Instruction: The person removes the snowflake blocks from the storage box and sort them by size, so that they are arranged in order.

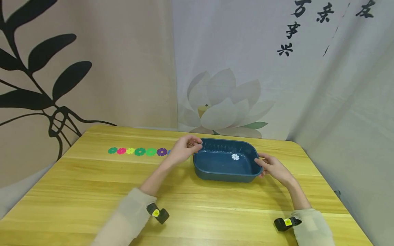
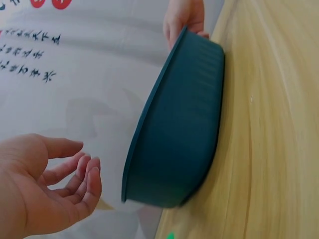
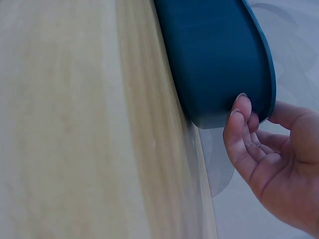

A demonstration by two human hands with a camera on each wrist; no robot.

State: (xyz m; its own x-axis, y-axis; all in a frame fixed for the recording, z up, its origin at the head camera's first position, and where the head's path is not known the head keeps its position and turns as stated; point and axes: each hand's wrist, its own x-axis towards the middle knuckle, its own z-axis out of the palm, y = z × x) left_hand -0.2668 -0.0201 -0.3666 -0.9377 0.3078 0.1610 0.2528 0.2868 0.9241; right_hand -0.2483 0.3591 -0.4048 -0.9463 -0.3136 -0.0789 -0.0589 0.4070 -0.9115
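Observation:
A dark blue plastic basin (image 1: 217, 165) is on the wooden table, with a white snowflake-shaped disc (image 1: 235, 156) inside it. My right hand (image 1: 274, 168) grips the basin's right end; in the right wrist view its thumb lies at the rim and its fingertips (image 3: 241, 105) press the outer wall. Near the basin's left rim is my left hand (image 1: 184, 147), and the left wrist view shows it apart from the wall, fingers loosely bent around nothing. Left of the basin runs a row of coloured discs, among them a pink one (image 1: 121, 151) and a purple one (image 1: 161, 152); my left arm hides part of it.
The wooden table (image 1: 215, 212) extends in front of the basin and to both sides. Behind it hangs a pale curtain (image 1: 138, 68) printed with leaves, a lotus and dark writing. Each sleeve carries a small black wrist camera (image 1: 158, 213).

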